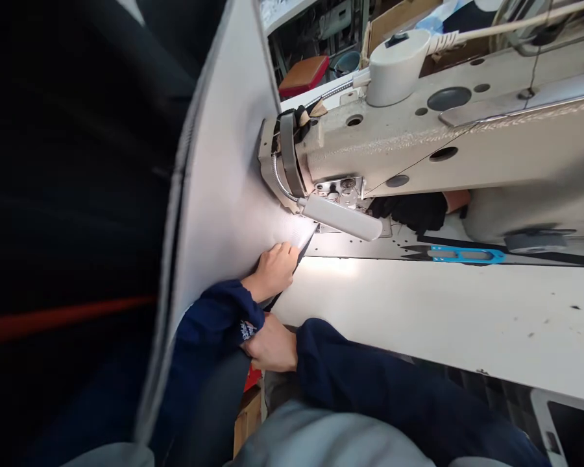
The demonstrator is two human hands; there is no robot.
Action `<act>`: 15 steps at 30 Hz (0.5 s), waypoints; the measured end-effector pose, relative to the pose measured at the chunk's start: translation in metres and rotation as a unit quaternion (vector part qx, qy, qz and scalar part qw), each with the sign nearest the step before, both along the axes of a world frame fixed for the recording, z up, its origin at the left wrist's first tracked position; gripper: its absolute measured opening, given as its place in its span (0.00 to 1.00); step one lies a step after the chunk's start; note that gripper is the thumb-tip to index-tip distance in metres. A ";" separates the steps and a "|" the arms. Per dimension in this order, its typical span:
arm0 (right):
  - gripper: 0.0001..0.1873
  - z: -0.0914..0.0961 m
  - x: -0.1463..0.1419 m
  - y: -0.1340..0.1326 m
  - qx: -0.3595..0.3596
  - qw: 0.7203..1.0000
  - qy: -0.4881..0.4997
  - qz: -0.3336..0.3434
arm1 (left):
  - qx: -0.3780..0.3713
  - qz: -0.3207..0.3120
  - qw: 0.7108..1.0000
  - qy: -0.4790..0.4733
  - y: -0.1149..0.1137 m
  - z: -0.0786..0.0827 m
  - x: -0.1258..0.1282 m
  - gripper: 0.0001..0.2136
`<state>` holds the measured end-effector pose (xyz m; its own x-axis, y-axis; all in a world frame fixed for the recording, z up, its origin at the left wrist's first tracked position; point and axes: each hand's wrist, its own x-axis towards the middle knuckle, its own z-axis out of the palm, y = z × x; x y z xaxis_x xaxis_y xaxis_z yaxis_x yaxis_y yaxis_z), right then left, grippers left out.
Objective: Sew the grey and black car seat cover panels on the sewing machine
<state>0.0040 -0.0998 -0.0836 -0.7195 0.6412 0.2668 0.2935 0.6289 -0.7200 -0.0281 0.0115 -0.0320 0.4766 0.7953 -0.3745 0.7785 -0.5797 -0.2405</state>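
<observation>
A large sheet of light grey fabric (224,194) with a dark edge rises on the left and runs up to the needle area of a sewing machine (409,143). My left hand (275,269) is closed on the fabric close to its dark edge, just short of the machine's foot. Under my left forearm, my right hand (272,347) grips the fabric's edge at the front of the table; the left cuff partly hides its fingers. A slim lamp (343,218) lights the stitching area and covers part of the needle.
Blue-handled thread snips (467,254) lie on the machine bed beside the white tabletop (418,305). Dark cloth (413,211) sits under the machine arm. A white switch box (399,68) is on top. Behind stands a red stool (304,74). A dark mass fills the far left.
</observation>
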 end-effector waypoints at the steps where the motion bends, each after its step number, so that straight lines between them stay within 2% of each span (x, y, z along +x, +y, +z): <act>1: 0.05 0.003 0.007 -0.003 0.015 0.999 -0.003 0.038 | 0.004 0.004 1.000 -0.001 -0.001 -0.001 -0.004 0.12; 3: 0.06 0.009 0.022 -0.009 0.046 0.994 -0.020 0.099 | 0.016 0.002 1.000 0.001 0.000 0.000 -0.011 0.17; 7: 0.07 0.016 0.051 -0.022 0.066 0.987 -0.059 0.132 | 0.007 -0.014 1.000 0.017 0.002 0.002 -0.011 0.29; 11: 0.07 0.013 0.056 -0.019 0.122 0.977 -0.067 0.160 | -0.035 0.012 0.999 0.018 -0.005 -0.004 0.002 0.31; 15: 0.11 0.011 0.051 -0.009 0.169 0.953 -0.101 0.229 | -0.054 0.015 0.998 -0.020 -0.011 -0.007 0.012 0.29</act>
<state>0.0550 -0.1087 -0.0724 -0.9619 0.1489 0.2291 0.0431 0.9106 -0.4110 -0.0163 0.0001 -0.0395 0.4694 0.7661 -0.4391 0.8039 -0.5765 -0.1463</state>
